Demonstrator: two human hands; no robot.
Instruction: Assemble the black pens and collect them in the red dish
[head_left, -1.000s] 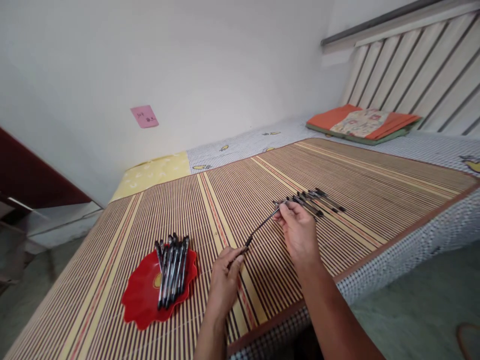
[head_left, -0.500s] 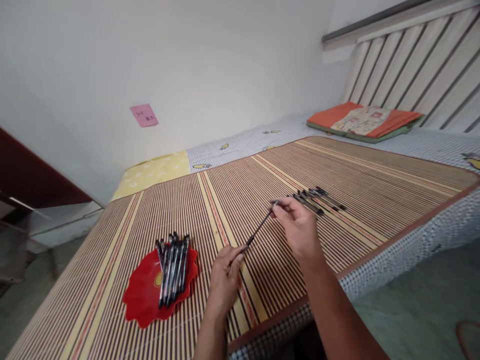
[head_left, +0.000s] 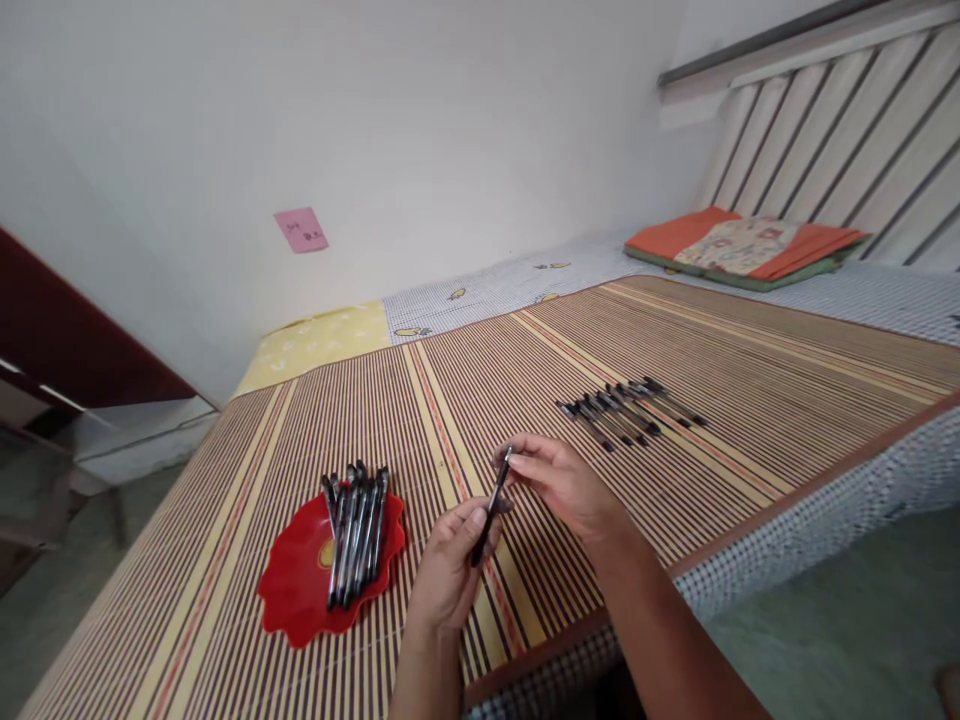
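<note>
My left hand [head_left: 450, 570] and my right hand [head_left: 559, 480] both grip one black pen [head_left: 491, 503] above a striped bamboo mat [head_left: 480, 400]. The left fingers close round its lower end, the right fingertips pinch its top end. To the left, a red wavy-edged plate [head_left: 300, 590] carries several black pens [head_left: 356, 530]. A row of several more pens [head_left: 626, 408] lies on the mat beyond my right hand.
The mat covers a bed with a checked sheet [head_left: 525, 280]. An orange cushion [head_left: 742, 245] lies at the far right by a slatted headboard [head_left: 840, 130]. A pink note [head_left: 300, 229] sticks to the white wall. Dark furniture [head_left: 67, 350] stands at left.
Both hands pulled the pen back from the row on the mat toward me. The pen turned more upright and the hands came closer together.
</note>
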